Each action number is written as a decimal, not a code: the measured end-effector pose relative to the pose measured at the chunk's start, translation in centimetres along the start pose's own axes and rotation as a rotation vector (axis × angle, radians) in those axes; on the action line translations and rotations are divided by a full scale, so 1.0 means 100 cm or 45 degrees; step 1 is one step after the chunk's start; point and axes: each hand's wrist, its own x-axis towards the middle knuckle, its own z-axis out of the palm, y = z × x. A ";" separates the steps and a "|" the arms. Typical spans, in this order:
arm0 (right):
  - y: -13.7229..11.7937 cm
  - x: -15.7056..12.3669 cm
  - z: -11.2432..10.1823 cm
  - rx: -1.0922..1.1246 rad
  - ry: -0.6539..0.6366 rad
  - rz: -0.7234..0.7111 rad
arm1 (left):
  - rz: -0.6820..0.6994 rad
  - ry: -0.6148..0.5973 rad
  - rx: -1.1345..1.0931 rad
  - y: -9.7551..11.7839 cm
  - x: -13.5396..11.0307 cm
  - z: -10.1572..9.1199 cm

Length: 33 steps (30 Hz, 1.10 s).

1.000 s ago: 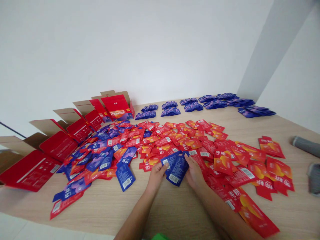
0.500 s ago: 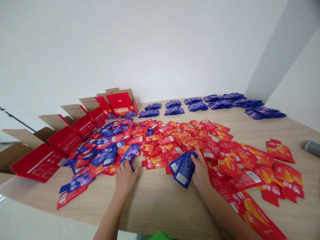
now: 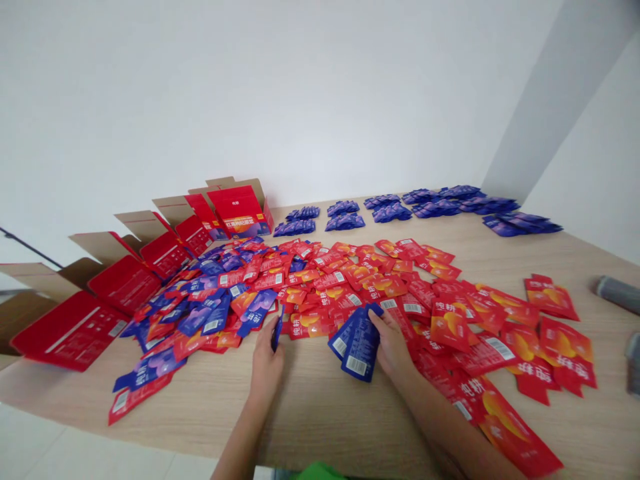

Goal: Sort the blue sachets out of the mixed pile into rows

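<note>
While the right hand point(image 3: 393, 343) grips a blue stack point(image 3: 356, 341) pointing away, the left hand point(image 3: 267, 363) pinches one packet point(image 3: 277, 330) edge-up.

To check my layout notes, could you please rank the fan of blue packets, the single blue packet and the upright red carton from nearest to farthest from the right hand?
1. fan of blue packets: held in the right hand.
2. single blue packet: in the left hand, to the left.
3. upright red carton: far back, to the left.
</note>
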 end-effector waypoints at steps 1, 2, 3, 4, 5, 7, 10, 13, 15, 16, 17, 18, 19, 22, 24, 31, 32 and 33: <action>-0.001 -0.002 0.001 0.001 -0.015 0.034 | 0.041 -0.002 -0.016 0.008 0.002 -0.001; -0.001 -0.003 0.002 0.001 -0.038 0.077 | 0.102 -0.014 -0.014 0.016 0.005 -0.002; -0.002 -0.005 0.003 -0.003 -0.073 0.125 | 0.176 -0.036 0.004 0.025 0.007 0.000; -0.004 -0.007 0.004 -0.014 -0.124 0.173 | 0.253 -0.071 0.029 0.033 0.008 0.002; -0.004 -0.009 0.005 -0.031 -0.182 0.218 | 0.325 -0.117 0.055 0.041 0.009 0.006; -0.005 -0.012 0.007 -0.064 -0.290 0.284 | 0.440 -0.225 0.095 0.055 0.008 0.015; -0.004 -0.016 0.008 -0.074 -0.354 0.288 | 0.584 -0.407 0.115 0.072 0.003 0.028; 0.000 -0.016 0.009 -0.094 -0.352 0.237 | 0.706 -0.530 0.094 0.085 -0.001 0.032; 0.001 -0.015 0.008 -0.115 -0.323 0.211 | 0.753 -0.552 0.061 0.090 0.000 0.030; 0.002 -0.014 0.007 -0.121 -0.297 0.197 | 0.765 -0.556 0.037 0.090 0.001 0.028; 0.001 -0.012 0.006 -0.122 -0.265 0.177 | 0.771 -0.565 0.010 0.089 0.004 0.025; 0.001 -0.011 0.005 -0.121 -0.228 0.154 | 0.768 -0.580 -0.015 0.085 0.008 0.022; 0.000 -0.009 0.004 -0.115 -0.190 0.130 | 0.753 -0.593 -0.029 0.078 0.013 0.018; -0.004 -0.002 0.000 -0.063 -0.082 0.043 | 0.593 -0.555 0.030 0.043 0.033 0.007; -0.006 0.003 -0.003 -0.025 -0.015 -0.014 | 0.376 -0.415 0.167 0.012 0.046 0.000; -0.003 0.005 -0.007 -0.018 0.076 -0.084 | 0.063 -0.018 0.686 -0.053 0.058 -0.016; -0.002 0.005 -0.007 -0.019 0.070 -0.086 | 0.120 -0.025 0.681 -0.054 0.057 -0.017; -0.001 0.005 -0.006 -0.018 0.061 -0.085 | 0.162 -0.028 0.661 -0.053 0.056 -0.019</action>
